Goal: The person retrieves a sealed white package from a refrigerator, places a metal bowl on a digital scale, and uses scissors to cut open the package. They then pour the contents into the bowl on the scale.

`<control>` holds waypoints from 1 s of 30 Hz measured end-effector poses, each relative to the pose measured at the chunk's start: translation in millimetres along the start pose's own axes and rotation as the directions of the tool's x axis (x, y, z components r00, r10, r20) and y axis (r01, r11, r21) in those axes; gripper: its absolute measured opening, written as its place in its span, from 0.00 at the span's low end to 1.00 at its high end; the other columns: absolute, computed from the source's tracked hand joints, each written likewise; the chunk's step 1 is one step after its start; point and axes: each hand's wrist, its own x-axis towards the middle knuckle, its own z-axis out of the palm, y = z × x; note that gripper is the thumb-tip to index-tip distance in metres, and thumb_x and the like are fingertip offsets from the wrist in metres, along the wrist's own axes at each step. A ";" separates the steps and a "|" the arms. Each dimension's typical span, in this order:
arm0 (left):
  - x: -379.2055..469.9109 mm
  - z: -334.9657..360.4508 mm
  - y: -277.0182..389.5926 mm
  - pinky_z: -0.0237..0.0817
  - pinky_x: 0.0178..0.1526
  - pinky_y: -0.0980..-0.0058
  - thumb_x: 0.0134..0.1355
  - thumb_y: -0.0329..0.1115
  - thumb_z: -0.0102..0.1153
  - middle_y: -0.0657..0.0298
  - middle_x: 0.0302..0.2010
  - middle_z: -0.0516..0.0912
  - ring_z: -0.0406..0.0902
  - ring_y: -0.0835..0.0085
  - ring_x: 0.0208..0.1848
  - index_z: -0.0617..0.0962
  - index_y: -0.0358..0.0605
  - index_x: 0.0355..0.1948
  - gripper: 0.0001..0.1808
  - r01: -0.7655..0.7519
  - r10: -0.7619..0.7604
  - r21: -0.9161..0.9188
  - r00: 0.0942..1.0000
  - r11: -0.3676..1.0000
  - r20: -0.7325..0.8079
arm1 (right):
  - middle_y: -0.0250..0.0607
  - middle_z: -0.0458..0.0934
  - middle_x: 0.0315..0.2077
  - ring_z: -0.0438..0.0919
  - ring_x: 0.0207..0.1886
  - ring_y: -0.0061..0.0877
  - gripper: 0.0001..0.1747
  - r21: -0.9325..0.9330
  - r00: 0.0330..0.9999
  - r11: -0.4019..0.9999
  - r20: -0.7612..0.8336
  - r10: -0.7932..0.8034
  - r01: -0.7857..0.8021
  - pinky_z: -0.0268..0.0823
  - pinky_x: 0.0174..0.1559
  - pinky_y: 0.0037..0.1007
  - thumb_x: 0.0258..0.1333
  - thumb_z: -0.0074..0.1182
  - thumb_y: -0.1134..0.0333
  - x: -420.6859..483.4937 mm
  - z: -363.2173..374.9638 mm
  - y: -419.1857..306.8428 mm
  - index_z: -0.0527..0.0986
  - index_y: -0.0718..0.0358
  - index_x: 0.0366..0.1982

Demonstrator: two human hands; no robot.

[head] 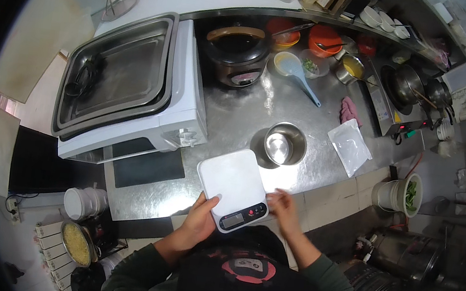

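A white digital kitchen scale (pixel 233 181) is held up at the front edge of the steel counter, tilted in the view. My left hand (pixel 200 220) grips its left side, thumb on top of the platform. The dark control panel (pixel 243 216), with a small display and a red button, faces me. My right hand (pixel 284 210) is at the scale's right edge with bent fingers; whether it touches the scale I cannot tell. Beyond the scale stands a steel pot (pixel 285 144) with nothing visible in it. Right of the pot lies a white pouch (pixel 350 146).
To the left, a white appliance (pixel 183 117) carries stacked metal trays (pixel 128 70). Behind are a rice cooker (pixel 236 57), a blue slotted spoon (pixel 299 77), orange bowls (pixel 325 40) and a pot of yellow contents (pixel 350 69). A cooker with pans (pixel 408 87) stands right, beyond a pink cloth (pixel 349 111).
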 end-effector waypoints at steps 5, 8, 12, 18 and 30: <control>27.1 -2.5 12.4 0.63 0.67 0.59 0.72 0.28 0.51 0.56 0.62 0.75 0.73 0.63 0.64 0.67 0.43 0.67 0.23 -0.038 0.040 0.029 0.996 0.999 -0.076 | 0.40 0.79 0.27 0.77 0.22 0.23 0.41 -0.099 0.970 0.990 -0.231 0.076 -0.101 0.69 0.22 0.27 0.64 0.62 0.60 106.0 -54.5 -50.3 0.56 0.67 0.70; 38.6 -3.0 17.2 0.65 0.66 0.56 0.72 0.28 0.51 0.54 0.62 0.75 0.73 0.61 0.64 0.65 0.43 0.66 0.23 -0.043 0.049 0.039 0.984 0.998 -0.171 | 0.45 0.82 0.29 0.78 0.18 0.26 0.34 -0.316 0.974 0.934 -0.203 0.102 -0.164 0.69 0.19 0.28 0.63 0.58 0.65 150.2 -54.6 -60.4 0.62 0.70 0.66; 69.8 5.3 7.9 0.65 0.67 0.53 0.69 0.30 0.52 0.54 0.62 0.73 0.72 0.56 0.65 0.63 0.44 0.67 0.26 -0.064 0.062 0.000 0.970 0.998 -0.234 | 0.46 0.80 0.25 0.77 0.16 0.27 0.19 -0.313 0.989 0.942 -0.116 0.088 -0.120 0.69 0.17 0.28 0.61 0.47 0.72 185.9 -73.6 -75.8 0.71 0.73 0.53; 162.9 43.3 -45.1 0.64 0.68 0.53 0.67 0.36 0.58 0.55 0.64 0.72 0.71 0.57 0.67 0.62 0.45 0.70 0.33 -0.041 0.043 0.014 0.977 0.999 -0.208 | 0.43 0.79 0.26 0.75 0.15 0.24 0.16 -0.329 0.999 0.944 -0.031 -0.045 0.032 0.68 0.15 0.26 0.59 0.47 0.75 209.2 -164.7 -144.1 0.71 0.73 0.49; 275.2 93.9 -95.4 0.66 0.66 0.61 0.67 0.33 0.58 0.54 0.61 0.76 0.75 0.61 0.63 0.66 0.40 0.68 0.30 0.000 0.022 0.095 0.973 0.995 -0.230 | 0.43 0.80 0.34 0.74 0.17 0.21 0.21 -0.294 0.986 0.955 0.148 0.071 -0.025 0.68 0.18 0.24 0.61 0.46 0.77 242.4 -208.2 -210.2 0.68 0.74 0.57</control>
